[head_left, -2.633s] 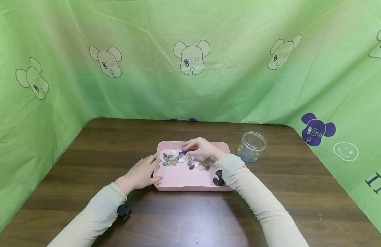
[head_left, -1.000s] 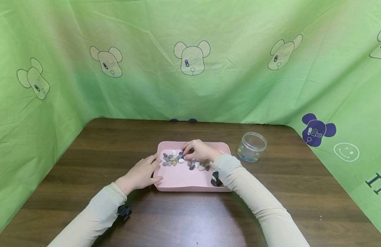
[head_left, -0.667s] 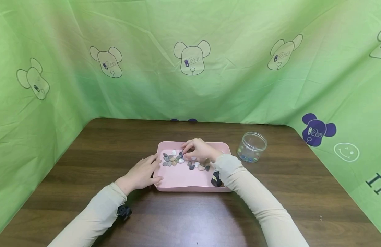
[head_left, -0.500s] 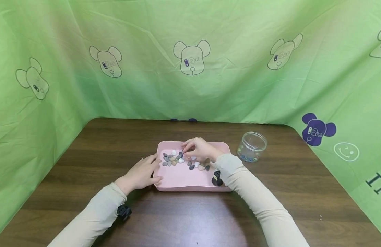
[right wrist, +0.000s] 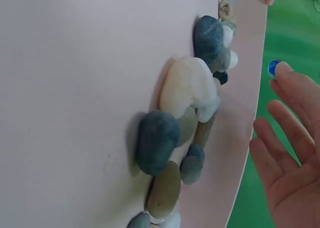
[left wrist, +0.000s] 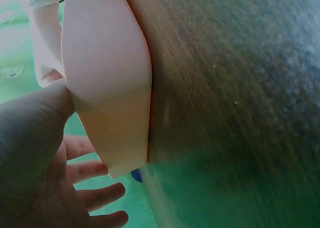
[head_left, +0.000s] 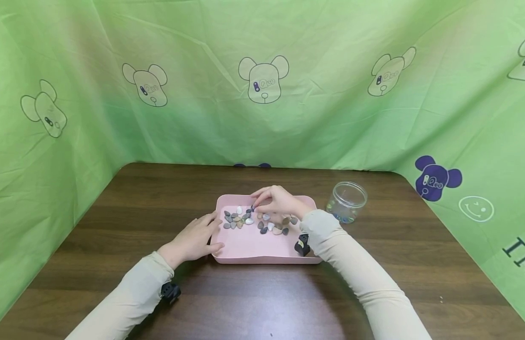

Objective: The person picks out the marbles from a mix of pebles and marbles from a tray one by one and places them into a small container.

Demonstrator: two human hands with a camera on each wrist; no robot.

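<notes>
A pink tray holds two groups of pebbles, one left and one right, in grey, white and tan. My right hand is over the back of the tray, pinching a small blue glass marble between thumb and forefinger; its other fingers are spread in the right wrist view. Below it there, dark and white pebbles line the tray floor. At the tray's left wall, my left hand rests with fingers spread over the rim.
A clear round jar with several coloured marbles at its bottom stands right of the tray. Brown wooden table surrounds both. A green printed cloth hangs behind and at the sides.
My right hand dipped toward the pebbles and has since risen slightly toward the back right, the blue marble in its fingertips. The left hand has stayed on the rim.
</notes>
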